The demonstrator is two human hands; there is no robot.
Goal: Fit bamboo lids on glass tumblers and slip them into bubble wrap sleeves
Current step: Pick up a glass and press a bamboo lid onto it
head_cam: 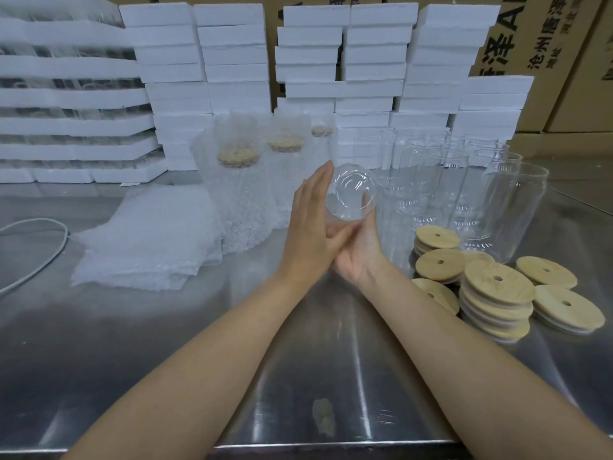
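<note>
A clear glass tumbler [351, 190] is tilted with its open mouth toward me, above the table's middle. My right hand [360, 247] cups it from below, fingers curled round its body. My left hand [311, 224] lies flat against its left side, fingers straight. Bamboo lids [497, 283] with centre holes lie in stacks at the right. Several bare tumblers [464, 194] stand behind them. A pile of flat bubble wrap sleeves [149, 240] lies at the left. Three lidded tumblers in bubble wrap sleeves [238, 194] stand behind my hands.
The steel table [298, 376] carries a grey cable [39, 260] at its left edge. White foam blocks [232, 68] are stacked along the back, with cardboard cartons [544, 44] behind them. Foam trays holding glassware [66, 94] rise at the far left.
</note>
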